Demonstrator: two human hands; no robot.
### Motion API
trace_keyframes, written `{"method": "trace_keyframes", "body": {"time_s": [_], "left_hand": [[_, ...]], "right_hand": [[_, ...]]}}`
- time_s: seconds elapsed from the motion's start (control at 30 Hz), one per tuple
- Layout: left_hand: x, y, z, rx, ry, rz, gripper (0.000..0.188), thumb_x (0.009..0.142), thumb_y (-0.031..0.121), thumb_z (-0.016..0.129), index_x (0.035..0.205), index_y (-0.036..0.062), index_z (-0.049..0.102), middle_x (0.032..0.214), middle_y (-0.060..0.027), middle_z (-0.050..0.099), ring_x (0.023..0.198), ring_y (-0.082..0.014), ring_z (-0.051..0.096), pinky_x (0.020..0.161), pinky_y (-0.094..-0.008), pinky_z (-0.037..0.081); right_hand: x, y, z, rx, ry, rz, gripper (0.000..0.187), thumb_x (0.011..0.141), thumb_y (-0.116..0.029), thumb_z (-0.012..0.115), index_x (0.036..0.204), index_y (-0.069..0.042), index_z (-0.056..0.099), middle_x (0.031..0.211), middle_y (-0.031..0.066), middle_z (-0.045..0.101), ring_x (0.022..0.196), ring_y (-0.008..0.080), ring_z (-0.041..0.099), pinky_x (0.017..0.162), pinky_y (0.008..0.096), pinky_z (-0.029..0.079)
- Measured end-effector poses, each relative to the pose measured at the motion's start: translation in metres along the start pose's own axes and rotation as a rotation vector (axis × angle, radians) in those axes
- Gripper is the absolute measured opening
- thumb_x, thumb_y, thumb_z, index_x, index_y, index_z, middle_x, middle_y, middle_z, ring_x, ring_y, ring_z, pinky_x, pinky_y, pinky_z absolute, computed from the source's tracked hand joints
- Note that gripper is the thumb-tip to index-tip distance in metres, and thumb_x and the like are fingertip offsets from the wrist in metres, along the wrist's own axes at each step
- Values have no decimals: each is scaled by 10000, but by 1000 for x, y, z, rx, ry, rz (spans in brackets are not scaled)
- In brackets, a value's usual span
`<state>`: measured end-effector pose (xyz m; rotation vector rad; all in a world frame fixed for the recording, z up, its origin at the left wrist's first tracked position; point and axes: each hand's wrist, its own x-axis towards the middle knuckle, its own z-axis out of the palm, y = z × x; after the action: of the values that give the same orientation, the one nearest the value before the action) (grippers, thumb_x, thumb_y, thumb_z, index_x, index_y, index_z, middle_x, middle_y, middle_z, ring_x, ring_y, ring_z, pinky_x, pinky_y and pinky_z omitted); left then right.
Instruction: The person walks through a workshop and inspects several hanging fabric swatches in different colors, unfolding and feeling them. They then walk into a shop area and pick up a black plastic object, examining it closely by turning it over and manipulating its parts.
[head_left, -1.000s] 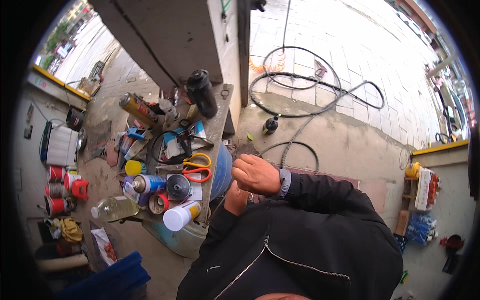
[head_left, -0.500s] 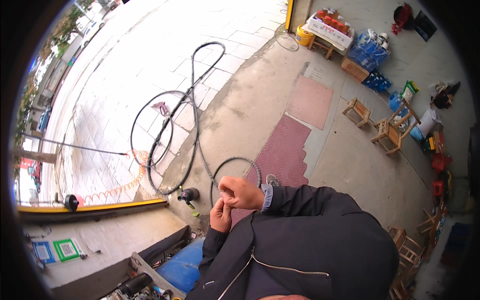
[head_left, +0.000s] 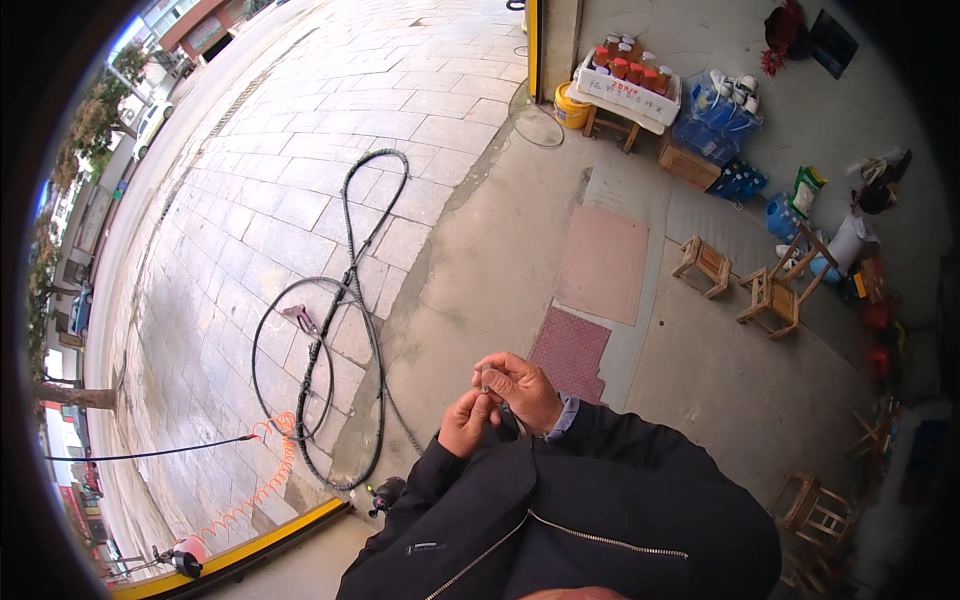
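My left hand (head_left: pixel 464 424) and my right hand (head_left: pixel 524 392) meet in front of my dark jacket (head_left: pixel 610 480). The fingertips of both are pinched together around a tiny greyish thing, too small to name. Past the hands, a black hose (head_left: pixel 372 330) lies in long loops on the paving. A purple-handled piece (head_left: pixel 300 318) lies within the loops. Close to my left sleeve stands a dark fitting (head_left: pixel 386 494) on the ground, partly hidden by the sleeve.
An orange coiled air line (head_left: pixel 262 492) hangs at the left by a yellow-edged sill (head_left: pixel 250 548). Wooden stools (head_left: pixel 706 266) and a small chair (head_left: pixel 774 300) stand to the right. Farther off are a yellow bucket (head_left: pixel 572 108) and a white box (head_left: pixel 630 92) of jars.
The view has swung, bringing more of the paved street in and taking the bench and blue drum out. My hands sit slightly farther right, fingertips still together.
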<state>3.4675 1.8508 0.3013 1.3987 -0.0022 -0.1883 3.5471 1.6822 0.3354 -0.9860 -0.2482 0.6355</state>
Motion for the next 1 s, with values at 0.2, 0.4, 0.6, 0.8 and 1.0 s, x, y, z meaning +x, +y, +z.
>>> {"method": "trace_keyframes", "body": {"time_s": [0.2, 0.4, 0.6, 0.8, 1.0], "left_hand": [[184, -3, -90, -69, -142, 16, 348, 1170, 312, 477, 1131, 16, 657, 859, 8, 609, 786, -88, 571, 754, -249, 476], [384, 75, -190, -99, -188, 71, 369, 1178, 322, 455, 1160, 14, 659, 830, 12, 597, 768, -75, 555, 743, -240, 467], [551, 147, -262, -98, -249, -2, 363, 1177, 316, 461, 1181, 17, 667, 843, 18, 602, 774, -73, 555, 744, -235, 468], [747, 153, -323, -99, -271, -46, 329, 1173, 306, 477, 1141, 37, 663, 843, 16, 589, 801, -90, 544, 767, -252, 459], [975, 215, -380, -32, -245, -41, 333, 1172, 301, 483, 1176, 29, 674, 842, 19, 617, 813, -79, 572, 779, -246, 480]], "right_hand": [[176, -24, -54, 26, 80, -72, 275, 1126, -237, 584, 1284, -13, 613, 1086, 90, 685, 813, 127, 669, 571, 290, 599], [394, -108, -63, 22, 96, -225, 254, 1147, -229, 539, 1308, -48, 612, 1125, 79, 682, 984, 159, 677, 672, 271, 548], [562, -190, -84, 230, 162, -162, 253, 1154, -279, 498, 1259, -71, 596, 1046, 54, 634, 881, 151, 632, 699, 279, 512], [759, -237, -171, 403, 135, -220, 228, 1111, -240, 469, 1174, -57, 589, 923, 69, 592, 762, 159, 537, 691, 317, 465], [982, -349, -250, 370, 72, -124, 264, 1077, -274, 485, 1132, -40, 595, 851, 71, 564, 717, 164, 495, 704, 337, 450]]}}
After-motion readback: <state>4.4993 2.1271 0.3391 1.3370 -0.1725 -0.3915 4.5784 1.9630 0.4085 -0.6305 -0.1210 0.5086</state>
